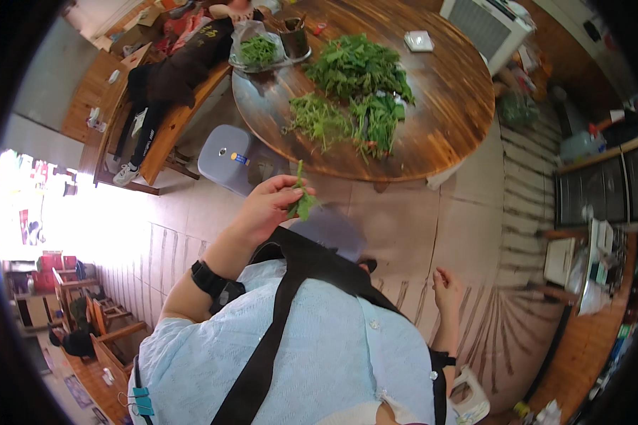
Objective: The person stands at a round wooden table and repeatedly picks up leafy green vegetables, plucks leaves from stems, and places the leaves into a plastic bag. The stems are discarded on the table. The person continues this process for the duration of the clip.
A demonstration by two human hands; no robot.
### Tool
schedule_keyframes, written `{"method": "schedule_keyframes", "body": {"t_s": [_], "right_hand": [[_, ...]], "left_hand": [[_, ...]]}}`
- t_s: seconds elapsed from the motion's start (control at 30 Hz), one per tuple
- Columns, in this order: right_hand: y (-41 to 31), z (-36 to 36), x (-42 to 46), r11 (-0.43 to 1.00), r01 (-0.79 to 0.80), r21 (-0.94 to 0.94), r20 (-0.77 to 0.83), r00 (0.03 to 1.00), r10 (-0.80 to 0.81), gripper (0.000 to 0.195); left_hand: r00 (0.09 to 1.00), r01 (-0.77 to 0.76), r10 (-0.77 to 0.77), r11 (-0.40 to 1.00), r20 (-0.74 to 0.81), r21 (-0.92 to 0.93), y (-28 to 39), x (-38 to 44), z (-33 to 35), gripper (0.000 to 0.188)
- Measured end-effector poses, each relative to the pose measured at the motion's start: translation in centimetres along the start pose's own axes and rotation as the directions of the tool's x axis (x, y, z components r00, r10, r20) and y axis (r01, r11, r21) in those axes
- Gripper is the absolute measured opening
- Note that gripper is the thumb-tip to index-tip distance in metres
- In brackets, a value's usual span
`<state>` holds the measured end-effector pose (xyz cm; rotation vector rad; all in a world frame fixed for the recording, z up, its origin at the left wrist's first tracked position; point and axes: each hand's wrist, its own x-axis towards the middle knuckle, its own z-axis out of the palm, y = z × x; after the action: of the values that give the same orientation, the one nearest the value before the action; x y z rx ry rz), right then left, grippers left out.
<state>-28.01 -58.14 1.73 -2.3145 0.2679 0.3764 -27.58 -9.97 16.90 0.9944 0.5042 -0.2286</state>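
Note:
My left hand (pixel 278 204) is shut on a sprig of leafy greens (pixel 302 207), pinched between thumb and fingers, with the stem pointing up. Out to the right, away from the table, my right hand (pixel 446 287) hangs low with nothing in it and its fingers loosely apart. Ahead is a round wooden table (pixel 446 117). On it lie a large heap of dark green leaves (pixel 359 64), a paler heap of thin stems and tendrils (pixel 319 119) and a bundle of leafy stems (pixel 377 125). Farther left on the table, a clear plastic bag (pixel 244 37) holds cut greens (pixel 258 51).
A grey plastic stool (pixel 226 156) stands at the table's near left. Another person (pixel 183 69) is on the wooden bench (pixel 183 127) beyond it. A chopstick holder (pixel 295 40) and a white packet (pixel 419 41) are on the table. A white plastic chair (pixel 470 396) is behind my right arm.

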Motion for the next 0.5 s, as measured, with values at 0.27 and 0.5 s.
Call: {"method": "schedule_keyframes", "body": {"t_s": [0.27,0.5], "right_hand": [[-0.9,8.3,10.4,0.987,0.157,0.015,-0.101,0.983,-0.155,0.030],[-12.6,14.6,11.2,0.979,0.161,-0.128,-0.011,0.987,-0.163,0.031]], "left_hand": [[0.957,-0.094,0.193,0.913,-0.217,0.398,8.3,14.0,-7.7,0.019],[0.649,-0.209,0.715,-0.163,0.262,0.964,26.5,39.5,-22.3,0.023]]}}
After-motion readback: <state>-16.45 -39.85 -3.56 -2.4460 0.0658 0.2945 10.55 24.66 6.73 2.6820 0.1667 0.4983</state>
